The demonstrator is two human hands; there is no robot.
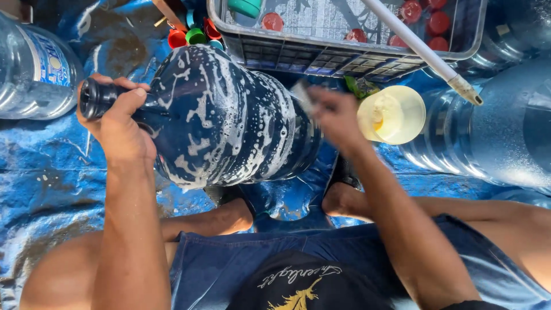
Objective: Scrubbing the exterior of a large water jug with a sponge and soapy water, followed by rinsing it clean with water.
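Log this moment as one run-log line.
left hand: grips jug neck | right hand: scrubs soapy blue water jug | scrubber: blurred

— What can't you make out?
— The right hand (pixel 336 117) is smeared by motion; the pale thing (pixel 302 96) in its fingers is too blurred to name.
— And the jug (pixel 221 117)?
— Its underside is hidden, and the left hand (pixel 117 123) covers part of the neck.
— The edges?
— The crate (pixel 344 54) is cut off at the top, the left bottle (pixel 34 69) at the left edge, the right bottle (pixel 493 138) at the right. The stick (pixel 422 49) runs out of frame above.
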